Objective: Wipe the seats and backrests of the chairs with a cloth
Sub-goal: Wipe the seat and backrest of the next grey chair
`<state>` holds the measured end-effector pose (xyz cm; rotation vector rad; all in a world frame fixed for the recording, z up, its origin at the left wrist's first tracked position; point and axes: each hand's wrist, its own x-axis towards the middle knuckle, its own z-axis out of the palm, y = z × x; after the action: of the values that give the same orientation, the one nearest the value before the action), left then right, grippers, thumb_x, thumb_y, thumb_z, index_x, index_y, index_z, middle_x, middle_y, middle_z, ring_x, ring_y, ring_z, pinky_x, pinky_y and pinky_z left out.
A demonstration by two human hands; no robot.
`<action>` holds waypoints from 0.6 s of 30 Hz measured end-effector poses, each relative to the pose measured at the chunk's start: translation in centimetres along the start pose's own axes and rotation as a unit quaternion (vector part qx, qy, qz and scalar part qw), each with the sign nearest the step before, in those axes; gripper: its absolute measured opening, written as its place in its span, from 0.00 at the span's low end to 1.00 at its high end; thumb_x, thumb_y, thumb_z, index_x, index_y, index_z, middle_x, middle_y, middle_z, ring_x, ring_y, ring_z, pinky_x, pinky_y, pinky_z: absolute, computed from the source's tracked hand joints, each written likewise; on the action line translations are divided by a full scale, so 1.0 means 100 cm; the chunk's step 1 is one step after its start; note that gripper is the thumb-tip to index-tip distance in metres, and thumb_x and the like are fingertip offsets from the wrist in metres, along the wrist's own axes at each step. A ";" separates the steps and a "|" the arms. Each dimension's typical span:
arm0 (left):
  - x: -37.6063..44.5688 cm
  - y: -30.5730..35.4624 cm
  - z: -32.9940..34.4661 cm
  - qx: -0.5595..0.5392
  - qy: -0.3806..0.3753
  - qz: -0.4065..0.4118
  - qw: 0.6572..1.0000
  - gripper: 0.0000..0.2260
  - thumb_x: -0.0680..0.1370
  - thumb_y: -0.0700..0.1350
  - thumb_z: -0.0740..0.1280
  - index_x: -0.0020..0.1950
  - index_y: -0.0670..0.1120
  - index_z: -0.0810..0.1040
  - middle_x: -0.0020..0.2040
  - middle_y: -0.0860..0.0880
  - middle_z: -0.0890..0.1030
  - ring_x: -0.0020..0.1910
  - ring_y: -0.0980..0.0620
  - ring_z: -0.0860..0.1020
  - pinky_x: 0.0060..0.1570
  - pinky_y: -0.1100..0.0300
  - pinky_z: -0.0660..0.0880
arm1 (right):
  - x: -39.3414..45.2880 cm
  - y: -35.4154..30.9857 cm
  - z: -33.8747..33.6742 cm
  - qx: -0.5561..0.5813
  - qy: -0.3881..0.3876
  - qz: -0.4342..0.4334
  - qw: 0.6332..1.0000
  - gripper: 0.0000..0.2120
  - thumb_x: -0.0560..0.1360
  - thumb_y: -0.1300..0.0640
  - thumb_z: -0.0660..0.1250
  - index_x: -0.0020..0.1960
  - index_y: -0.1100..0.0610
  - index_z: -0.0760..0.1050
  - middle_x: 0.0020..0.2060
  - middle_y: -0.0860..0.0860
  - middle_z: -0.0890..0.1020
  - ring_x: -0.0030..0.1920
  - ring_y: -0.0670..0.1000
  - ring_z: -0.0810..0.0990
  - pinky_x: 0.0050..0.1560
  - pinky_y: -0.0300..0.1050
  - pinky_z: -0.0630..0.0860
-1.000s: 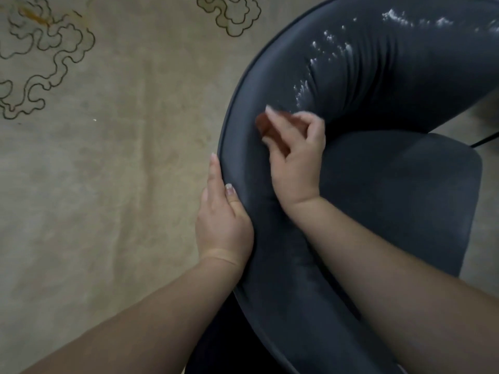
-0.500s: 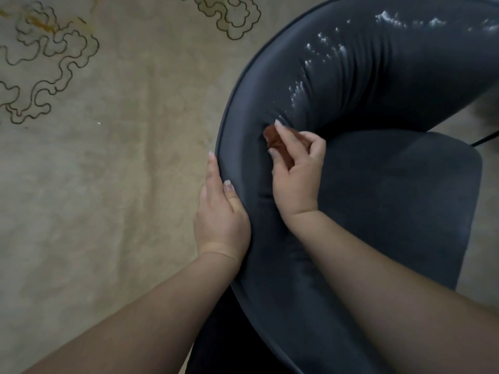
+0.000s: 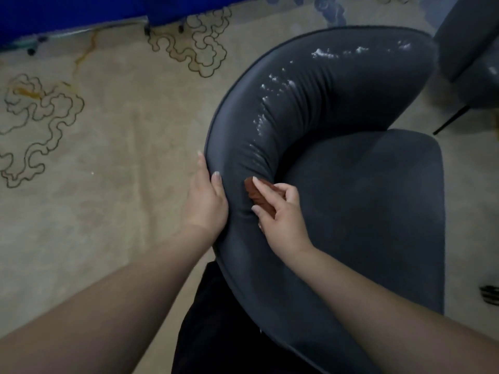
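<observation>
Sliding down the curved backrest [image 3: 310, 109] since a second ago, the right hand [image 3: 283, 220] now pinches the reddish-brown cloth [image 3: 256, 194] just above the seat [image 3: 378, 211], leaving white foam flecks [image 3: 272, 103] higher up, seemingly unwiped. The left hand [image 3: 206, 205], fingers curled over the backrest's outer rim, steadies the chair just beside the cloth, without touching it.

Beige patterned carpet [image 3: 113, 190], blue furniture [image 3: 81, 12] along its far edge
</observation>
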<state>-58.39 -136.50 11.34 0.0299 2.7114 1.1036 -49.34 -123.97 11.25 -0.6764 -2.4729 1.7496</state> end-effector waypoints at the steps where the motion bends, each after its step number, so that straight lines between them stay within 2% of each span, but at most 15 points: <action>1: 0.017 0.004 -0.002 0.006 -0.015 0.024 1.000 0.25 0.84 0.49 0.51 0.79 0.48 0.49 0.77 0.45 0.59 0.75 0.49 0.59 0.66 0.66 0.52 | -0.002 0.000 0.002 0.008 0.017 0.002 1.000 0.27 0.76 0.61 0.69 0.67 0.36 0.69 0.61 0.46 0.64 0.62 0.51 0.70 0.63 0.51 0.75; 2: 0.034 0.008 -0.004 0.012 -0.028 0.045 0.999 0.25 0.84 0.49 0.52 0.79 0.47 0.49 0.77 0.44 0.59 0.75 0.48 0.59 0.67 0.65 0.52 | -0.003 0.000 0.006 0.024 0.036 0.008 0.999 0.27 0.77 0.61 0.68 0.68 0.36 0.70 0.60 0.46 0.64 0.61 0.51 0.71 0.61 0.50 0.76; 4: 0.070 0.019 -0.006 0.026 -0.053 0.071 0.996 0.25 0.84 0.50 0.51 0.79 0.47 0.49 0.76 0.43 0.60 0.74 0.47 0.60 0.69 0.61 0.54 | -0.007 -0.001 0.012 0.087 0.085 0.035 0.992 0.26 0.78 0.61 0.67 0.66 0.34 0.69 0.59 0.45 0.65 0.55 0.48 0.75 0.51 0.42 0.80; 6: 0.102 0.035 -0.004 0.048 -0.077 0.081 0.993 0.25 0.83 0.53 0.49 0.79 0.50 0.49 0.75 0.43 0.61 0.73 0.45 0.62 0.69 0.56 0.57 | -0.006 -0.002 0.016 0.150 0.147 0.079 0.974 0.25 0.79 0.59 0.66 0.63 0.30 0.68 0.57 0.42 0.66 0.48 0.41 0.77 0.40 0.34 0.78; 8: 0.121 0.047 0.001 0.094 -0.081 0.091 0.988 0.25 0.83 0.55 0.48 0.79 0.53 0.49 0.73 0.42 0.64 0.69 0.41 0.67 0.66 0.50 0.63 | 0.001 -0.001 0.018 0.178 0.192 0.124 0.957 0.22 0.79 0.57 0.65 0.63 0.30 0.69 0.56 0.39 0.67 0.45 0.34 0.77 0.34 0.29 0.75; 10: 0.124 0.050 0.004 0.144 -0.062 0.100 0.983 0.24 0.82 0.57 0.46 0.78 0.56 0.49 0.70 0.42 0.68 0.63 0.39 0.71 0.60 0.47 0.68 | 0.014 0.002 0.020 0.202 0.215 0.169 0.940 0.20 0.79 0.55 0.64 0.66 0.35 0.70 0.56 0.39 0.68 0.42 0.34 0.78 0.32 0.28 0.75; 13: 0.119 0.044 0.006 0.161 -0.042 0.113 0.980 0.24 0.82 0.57 0.46 0.78 0.58 0.49 0.68 0.42 0.69 0.59 0.38 0.73 0.55 0.47 0.69 | 0.042 0.001 0.024 0.233 0.244 0.213 0.917 0.18 0.80 0.54 0.64 0.67 0.41 0.73 0.56 0.41 0.70 0.37 0.39 0.81 0.32 0.30 0.75; 16: 0.123 0.043 0.008 0.150 -0.033 0.115 0.981 0.23 0.82 0.57 0.47 0.78 0.59 0.50 0.68 0.43 0.69 0.58 0.37 0.73 0.56 0.46 0.68 | 0.075 -0.003 0.027 0.227 0.237 0.193 0.925 0.16 0.80 0.56 0.64 0.67 0.45 0.75 0.59 0.47 0.74 0.40 0.47 0.82 0.33 0.35 0.76; 18: 0.123 0.041 0.009 0.144 -0.028 0.118 0.982 0.23 0.82 0.56 0.47 0.77 0.59 0.51 0.68 0.43 0.69 0.58 0.37 0.73 0.56 0.47 0.68 | 0.082 -0.004 0.026 0.225 0.217 0.187 0.931 0.15 0.79 0.57 0.65 0.64 0.46 0.77 0.58 0.48 0.75 0.39 0.47 0.81 0.32 0.35 0.75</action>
<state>-70.49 -131.76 11.23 0.4313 2.8447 0.7394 -57.63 -123.38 8.86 -1.3613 -1.6519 1.9150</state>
